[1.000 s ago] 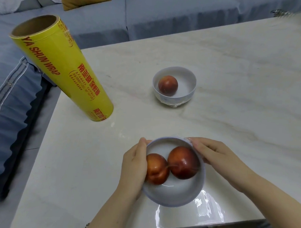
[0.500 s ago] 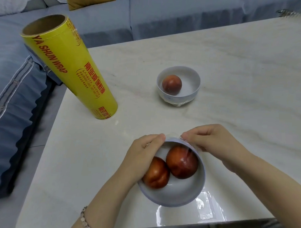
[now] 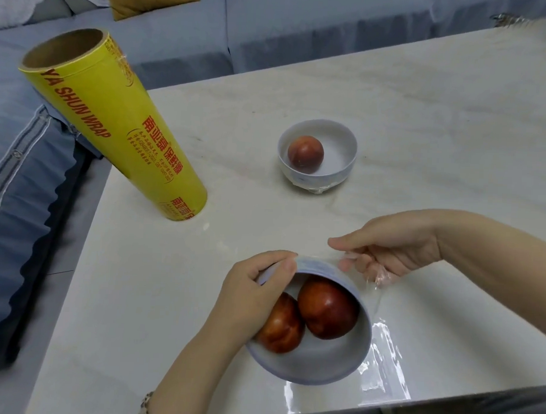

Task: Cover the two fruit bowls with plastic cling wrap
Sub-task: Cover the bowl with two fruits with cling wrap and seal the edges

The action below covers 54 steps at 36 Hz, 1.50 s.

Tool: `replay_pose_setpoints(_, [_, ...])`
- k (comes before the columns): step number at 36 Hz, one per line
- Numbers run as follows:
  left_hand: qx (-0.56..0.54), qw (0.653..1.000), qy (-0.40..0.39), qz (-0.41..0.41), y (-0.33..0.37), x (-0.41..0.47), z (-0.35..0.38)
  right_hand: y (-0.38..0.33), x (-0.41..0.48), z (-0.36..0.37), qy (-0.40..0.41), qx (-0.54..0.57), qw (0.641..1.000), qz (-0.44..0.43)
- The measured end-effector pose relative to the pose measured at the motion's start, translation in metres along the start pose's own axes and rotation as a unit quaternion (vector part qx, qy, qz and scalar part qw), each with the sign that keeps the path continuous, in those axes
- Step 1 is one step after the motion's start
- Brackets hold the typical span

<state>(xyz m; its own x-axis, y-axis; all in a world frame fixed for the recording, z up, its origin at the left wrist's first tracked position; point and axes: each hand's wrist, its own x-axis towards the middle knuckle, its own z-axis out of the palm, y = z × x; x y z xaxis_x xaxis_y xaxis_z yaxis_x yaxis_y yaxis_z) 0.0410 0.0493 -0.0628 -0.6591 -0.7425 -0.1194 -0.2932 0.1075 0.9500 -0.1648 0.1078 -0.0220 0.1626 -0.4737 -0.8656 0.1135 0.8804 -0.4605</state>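
A white bowl [image 3: 328, 362] with two red fruits [image 3: 325, 307] sits near the table's front edge, tilted toward me. My left hand [image 3: 250, 289] grips its far-left rim, thumb over the edge. My right hand [image 3: 384, 248] is just behind and right of the bowl, its fingers curled round a bunched piece of clear cling wrap [image 3: 380, 274]. A sheet of wrap [image 3: 384, 359] lies on the table under and to the right of the bowl. A second white bowl [image 3: 339, 141] with one red fruit stands farther back, wrap gathered around its base.
A tall yellow roll of cling wrap [image 3: 113, 133] stands upright at the table's left edge. The pale marble table [image 3: 438, 126] extends back and right. A grey-blue sofa [image 3: 271, 30] with cushions lies behind and to the left.
My right hand has left the bowl's rim and pulled back to the right, drawing wrap with it. My left hand shifted further along the rim, and the bowl tilted more toward me.
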Motion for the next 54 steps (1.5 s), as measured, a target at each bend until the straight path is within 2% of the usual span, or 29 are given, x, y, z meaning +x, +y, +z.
replay_pose_setpoints(2, [0.016,1.000,0.000,-0.006,-0.001,0.001,0.000,-0.001,-0.005,-0.001,-0.009,-0.029,0.999,-0.011])
replay_pose_setpoints(5, [0.020,1.000,-0.006,-0.013,0.001,0.003,0.000,0.004,-0.005,-0.003,0.011,-0.017,0.994,-0.105])
replay_pose_setpoints(10, [-0.001,0.999,-0.037,0.002,0.003,0.006,0.000,0.022,0.011,0.002,-0.040,0.122,0.950,-0.286])
replay_pose_setpoints(13, [0.001,0.999,-0.049,0.004,0.005,0.007,0.001,0.034,0.023,0.009,-0.092,0.185,0.915,-0.347])
replay_pose_setpoints(15, [0.002,0.999,-0.047,0.002,0.005,0.008,0.000,0.038,0.029,0.013,-0.094,0.222,0.898,-0.368])
replay_pose_setpoints(18, [-0.001,0.999,-0.043,0.004,0.002,0.008,0.000,0.039,0.031,0.025,-0.043,0.265,0.889,-0.372])
replay_pose_setpoints(22, [0.003,0.999,-0.036,0.020,-0.001,0.005,0.000,0.036,0.030,0.042,0.085,0.306,0.883,-0.346])
replay_pose_setpoints(26, [0.015,1.000,-0.013,0.022,0.000,0.001,-0.001,0.037,0.034,0.051,0.194,0.290,0.882,-0.315])
replay_pose_setpoints(30, [0.016,1.000,0.005,0.012,0.000,-0.002,0.001,0.036,0.034,0.053,0.265,0.233,0.884,-0.308])
replay_pose_setpoints(38, [0.014,1.000,0.023,0.012,0.002,-0.005,0.003,0.033,0.032,0.049,0.284,0.133,0.913,-0.260])
replay_pose_setpoints(43, [0.006,0.999,0.030,0.019,0.002,-0.006,0.003,0.035,0.034,0.048,0.273,0.113,0.932,-0.213])
replay_pose_setpoints(48, [0.018,0.999,0.010,0.043,0.006,-0.009,0.004,0.039,0.035,0.044,0.224,0.112,0.949,-0.193])
replay_pose_setpoints(51, [0.024,0.999,-0.002,0.042,0.008,-0.010,0.005,0.040,0.032,0.038,0.248,0.060,0.946,-0.201])
replay_pose_setpoints(54, [0.026,0.999,-0.003,0.039,0.008,-0.008,0.004,0.041,0.028,0.026,0.308,0.046,0.911,-0.270])
